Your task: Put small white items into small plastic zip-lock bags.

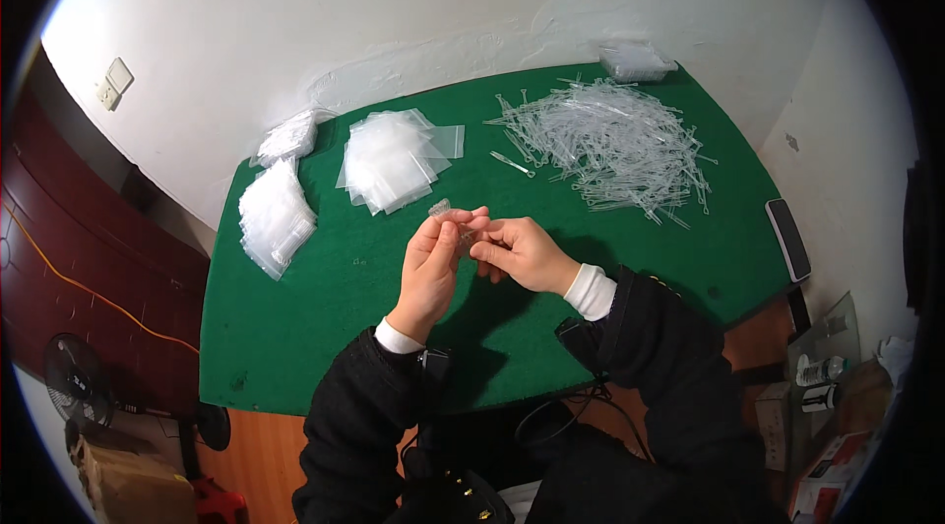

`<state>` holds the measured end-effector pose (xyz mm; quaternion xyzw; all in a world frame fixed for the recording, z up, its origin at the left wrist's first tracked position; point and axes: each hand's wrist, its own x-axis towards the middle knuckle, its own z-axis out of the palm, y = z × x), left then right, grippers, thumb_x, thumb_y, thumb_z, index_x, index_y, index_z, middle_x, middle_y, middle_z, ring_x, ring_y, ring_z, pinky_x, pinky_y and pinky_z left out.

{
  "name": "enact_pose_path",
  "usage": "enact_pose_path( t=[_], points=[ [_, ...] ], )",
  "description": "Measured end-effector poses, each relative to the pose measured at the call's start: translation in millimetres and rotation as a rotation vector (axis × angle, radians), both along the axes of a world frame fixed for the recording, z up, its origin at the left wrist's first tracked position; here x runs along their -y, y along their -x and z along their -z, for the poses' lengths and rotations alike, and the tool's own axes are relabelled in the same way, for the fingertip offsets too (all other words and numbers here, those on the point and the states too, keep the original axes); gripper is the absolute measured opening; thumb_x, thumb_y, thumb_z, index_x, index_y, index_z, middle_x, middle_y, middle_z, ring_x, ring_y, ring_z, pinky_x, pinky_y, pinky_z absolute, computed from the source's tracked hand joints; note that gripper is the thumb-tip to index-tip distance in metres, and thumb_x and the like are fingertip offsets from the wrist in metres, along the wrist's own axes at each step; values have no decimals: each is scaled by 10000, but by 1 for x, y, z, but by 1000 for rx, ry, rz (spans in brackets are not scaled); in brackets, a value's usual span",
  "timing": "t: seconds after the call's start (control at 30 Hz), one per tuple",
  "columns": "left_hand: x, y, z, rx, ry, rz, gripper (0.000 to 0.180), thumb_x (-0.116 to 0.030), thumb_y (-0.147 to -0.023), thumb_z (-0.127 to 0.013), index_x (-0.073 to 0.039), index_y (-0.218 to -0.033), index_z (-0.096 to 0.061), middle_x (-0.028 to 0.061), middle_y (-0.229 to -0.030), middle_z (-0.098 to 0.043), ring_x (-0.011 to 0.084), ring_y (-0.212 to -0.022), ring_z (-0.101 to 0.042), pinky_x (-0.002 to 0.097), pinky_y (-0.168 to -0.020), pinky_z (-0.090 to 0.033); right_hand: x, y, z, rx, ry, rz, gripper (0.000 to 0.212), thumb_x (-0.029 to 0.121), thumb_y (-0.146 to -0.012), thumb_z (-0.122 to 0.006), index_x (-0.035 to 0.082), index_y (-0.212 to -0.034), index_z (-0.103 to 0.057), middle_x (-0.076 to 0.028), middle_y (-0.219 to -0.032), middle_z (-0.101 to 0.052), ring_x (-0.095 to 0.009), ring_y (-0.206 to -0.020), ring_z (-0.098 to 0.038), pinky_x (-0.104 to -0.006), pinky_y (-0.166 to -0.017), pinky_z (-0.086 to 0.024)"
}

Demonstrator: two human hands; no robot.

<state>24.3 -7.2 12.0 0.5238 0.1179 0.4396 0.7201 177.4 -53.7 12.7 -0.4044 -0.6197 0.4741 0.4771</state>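
My left hand (430, 258) is closed around a small bunch of clear plastic sticks (440, 207), whose ends poke out above the fingers. Right beside it, my right hand (524, 253) is also closed, thumb and fingers pinching at the same bunch; the fingers hide most of it. A large heap of clear plastic sticks with looped ends (615, 145) lies beyond, to the right. One single stick (512, 165) rests apart at the heap's left side. Left of that, clear zip bags (394, 155) are spread in a loose pile.
Filled clear bags (276, 214) lie stacked at the left, with another bundle of bags (290, 137) behind them. A clear packet (635, 61) sits at the far right edge. The phone (787, 241) lies by the right edge of the green table (325, 347). White walls (423, 2) stand behind.
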Motion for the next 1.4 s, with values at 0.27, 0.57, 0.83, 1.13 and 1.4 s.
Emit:
enact_pose_path(
  t=[0.27,0.57,0.83,1.13,1.4],
  points=[
    [0,-1,1,-19,-83,-12,258,-216,-945,-402,-16,-1065,-512,138,-1120,-560,171,-910,-565,302,-760,-473,-4,-1,9,-28,39,-18,220,164,-885,-526,25,-1051,-562,1,-703,-567,-75,-582,-532,-212,-532,-444],
    [-1,-1,3,-53,-104,-16,242,-192,-944,-403,-6,-1042,-521,129,-1089,-567,151,-862,-561,293,-754,-471,-2,-1,6,-34,63,-45,253,135,-882,-513,15,-1102,-548,-3,-735,-562,-81,-588,-516,-219,-548,-442],
    [1,-2,2,-79,-96,-76,202,-187,-946,-396,-26,-993,-510,80,-911,-583,162,-876,-566,282,-753,-461,-1,1,5,-11,94,-41,189,125,-868,-531,-1,-1005,-563,-4,-756,-565,-81,-601,-517,-223,-551,-441],
    [2,-1,1,-199,-9,-74,180,-166,-948,-380,-29,-962,-497,19,-759,-543,83,-604,-488,205,-566,-409,-12,-6,8,-74,-104,238,136,130,-832,-586,-1,-824,-550,-6,-695,-578,-65,-572,-517,-208,-531,-417],
    [9,-7,1,-351,-211,20,200,-170,-944,-395,-23,-935,-531,-10,-746,-557,37,-573,-420,171,-519,-356,1,-3,-11,-309,-39,120,113,84,-815,-610,-4,-794,-542,-34,-683,-576,-68,-535,-520,-194,-484,-412]
  ],
)
